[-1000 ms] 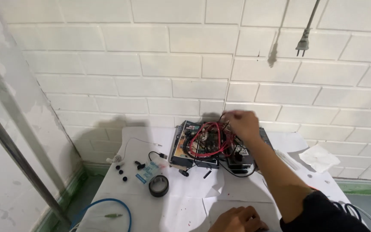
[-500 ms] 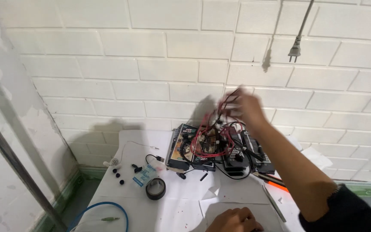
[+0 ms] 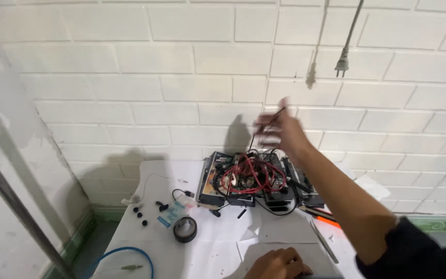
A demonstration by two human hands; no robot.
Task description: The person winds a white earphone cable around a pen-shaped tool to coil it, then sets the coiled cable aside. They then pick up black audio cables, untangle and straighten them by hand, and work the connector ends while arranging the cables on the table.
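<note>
- Right hand raised above the worktop, in front of the white brick wall; motion-blurred.
- Fingers look drawn together, pinching a thin dark wire that runs up past the fingertips and down toward the electronics below. Exact grip lost in the blur.
- Right forearm slants from lower right up across the pile; dark sleeve at the elbow.
- Left hand low at the bottom edge of the view, lying knuckles-up on white paper on the worktop. Fingers curled; cannot tell whether anything is under them.
- Pile of dark electronic boxes at the back of the worktop, close to the wall, with a tangle of red wires and black leads on top. The pinched wire rises from this pile.
- Roll of black tape lying flat, left of and nearer than the pile.
- Small blue-and-white packet just beside the tape; several small black knobs scattered to its left.
- Orange-handled tool and a slim grey tool on the worktop under the right forearm.
- Blue cable loops at the lower left, off the worktop edge.
- Plug on a grey cord hangs against the wall, upper right, well apart from both hands.
</note>
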